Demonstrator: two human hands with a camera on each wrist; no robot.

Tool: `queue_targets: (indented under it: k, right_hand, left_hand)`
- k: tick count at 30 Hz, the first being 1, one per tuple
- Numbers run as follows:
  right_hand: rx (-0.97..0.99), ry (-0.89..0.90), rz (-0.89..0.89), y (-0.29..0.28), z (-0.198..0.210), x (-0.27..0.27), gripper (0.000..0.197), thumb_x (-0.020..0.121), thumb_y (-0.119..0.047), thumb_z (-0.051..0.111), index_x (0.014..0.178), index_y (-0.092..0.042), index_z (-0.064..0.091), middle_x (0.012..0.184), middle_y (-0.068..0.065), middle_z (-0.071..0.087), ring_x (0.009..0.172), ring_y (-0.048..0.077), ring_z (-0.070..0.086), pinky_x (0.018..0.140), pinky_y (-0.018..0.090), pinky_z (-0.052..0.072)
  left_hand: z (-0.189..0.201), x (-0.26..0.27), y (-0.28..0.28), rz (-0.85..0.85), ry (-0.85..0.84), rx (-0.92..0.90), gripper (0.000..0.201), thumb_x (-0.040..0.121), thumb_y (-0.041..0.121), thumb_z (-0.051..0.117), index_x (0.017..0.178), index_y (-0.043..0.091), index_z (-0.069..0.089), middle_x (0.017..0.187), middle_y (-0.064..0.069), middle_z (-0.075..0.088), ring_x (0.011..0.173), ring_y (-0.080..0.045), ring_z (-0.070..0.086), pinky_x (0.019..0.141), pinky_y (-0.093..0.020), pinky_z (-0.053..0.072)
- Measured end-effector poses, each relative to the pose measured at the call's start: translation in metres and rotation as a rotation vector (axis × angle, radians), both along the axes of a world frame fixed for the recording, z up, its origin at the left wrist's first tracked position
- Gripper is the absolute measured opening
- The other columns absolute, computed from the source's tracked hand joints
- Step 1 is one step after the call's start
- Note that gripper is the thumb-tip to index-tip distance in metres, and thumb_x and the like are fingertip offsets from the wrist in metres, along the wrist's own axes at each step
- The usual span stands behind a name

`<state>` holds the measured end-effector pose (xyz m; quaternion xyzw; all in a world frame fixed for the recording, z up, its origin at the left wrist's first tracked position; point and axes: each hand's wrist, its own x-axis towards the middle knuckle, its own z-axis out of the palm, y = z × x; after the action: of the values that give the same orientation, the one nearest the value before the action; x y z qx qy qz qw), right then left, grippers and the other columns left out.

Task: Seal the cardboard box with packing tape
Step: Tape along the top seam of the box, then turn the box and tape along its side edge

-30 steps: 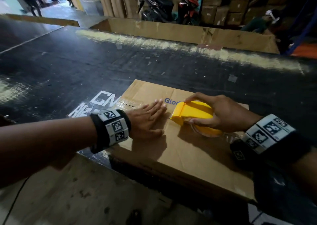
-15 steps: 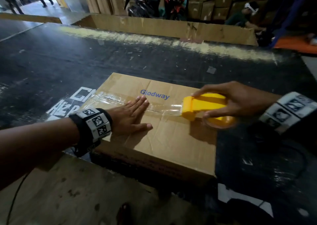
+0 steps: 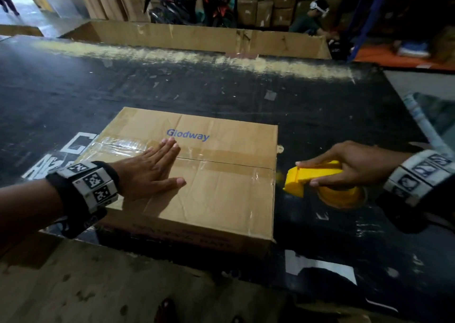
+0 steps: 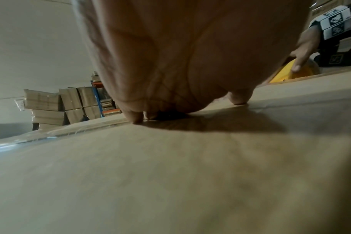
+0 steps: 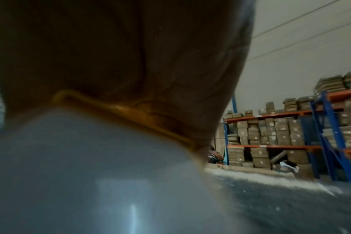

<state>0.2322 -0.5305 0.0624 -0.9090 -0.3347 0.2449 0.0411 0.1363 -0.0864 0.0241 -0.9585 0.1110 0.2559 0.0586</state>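
1. Box (image 3: 192,175) sits near the surface's (image 3: 320,116) front edge; tape (image 3: 221,159) covers its centre seam.
2. My left hand (image 3: 150,170) presses flat, fingers spread, on the lid.
3. My right hand (image 3: 354,167) grips the yellow dispenser (image 3: 317,180) just past the box's right edge.
4. I judge the strip laid; next, fold it down that side and cut.

Box (image 3: 211,189) on table (image 3: 332,116), near edge, left of centre; tape strip (image 3: 221,161) runs left-right across its top. Left hand (image 3: 150,172) flat on box top, left part, over the strip. Right hand (image 3: 354,165) with dispenser (image 3: 317,182) just right of box, over table.
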Motion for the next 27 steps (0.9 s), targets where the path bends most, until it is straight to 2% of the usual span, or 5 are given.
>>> queue_targets:
  k: [3, 7, 13, 19, 27]
  right_hand:
    - [-0.211, 0.003, -0.025, -0.013, -0.033, -0.004, 0.060, 0.072, -0.068, 0.069, 0.127, -0.046, 0.063, 0.125, -0.017, 0.066, 0.109, 0.002, 0.062, 0.076, 0.009, 0.037]
    - [0.083, 0.024, -0.160, -0.042, -0.045, -0.010, 0.058, 0.067, -0.073, 0.069, 0.122, -0.057, 0.061, 0.124, -0.029, 0.065, 0.112, -0.008, 0.059, 0.094, 0.014, 0.043]
    - [0.526, -0.004, -0.383, -0.057, -0.045, -0.036, 0.055, 0.072, -0.056, 0.075, 0.125, -0.052, 0.059, 0.122, -0.026, 0.065, 0.110, -0.004, 0.061, 0.091, 0.026, 0.049]
    - [0.926, -0.143, -0.625, -0.085, -0.046, -0.100, 0.055, 0.078, -0.039, 0.076, 0.130, -0.038, 0.060, 0.124, -0.011, 0.067, 0.109, 0.015, 0.065, 0.092, 0.039, 0.054]
    - [1.344, -0.262, -0.782, -0.019, -0.057, -0.149, 0.062, 0.081, -0.023, 0.078, 0.138, -0.028, 0.054, 0.117, 0.003, 0.072, 0.102, 0.024, 0.071, 0.085, 0.049, 0.057]
  left_hand:
    - [0.004, -0.003, -0.001, 0.021, 0.008, -0.019, 0.134, 0.055, 0.100, -0.013, 0.157, 0.014, -0.023, 0.165, -0.007, -0.030, 0.153, -0.020, -0.027, 0.128, -0.037, -0.006]
    - [0.011, -0.001, -0.007, 0.014, -0.033, -0.087, 0.130, 0.057, 0.100, -0.004, 0.161, 0.021, -0.013, 0.166, -0.004, -0.024, 0.155, -0.021, -0.019, 0.128, -0.040, -0.002]
    - [0.023, 0.026, -0.106, -0.494, -0.291, -0.405, 0.060, 0.098, 0.050, 0.045, 0.154, 0.031, 0.038, 0.169, 0.002, 0.024, 0.157, -0.015, 0.018, 0.128, -0.039, 0.017]
    - [0.032, 0.051, -0.227, -0.841, -0.193, -0.166, 0.053, 0.099, 0.053, 0.028, 0.126, 0.027, 0.066, 0.136, 0.005, 0.063, 0.136, -0.015, 0.050, 0.125, -0.049, 0.019]
    - [0.049, 0.067, -0.222, -0.027, 0.225, -1.041, 0.036, 0.105, 0.030, 0.047, 0.138, 0.019, 0.057, 0.120, -0.012, 0.074, 0.111, -0.026, 0.072, 0.101, -0.047, 0.055]
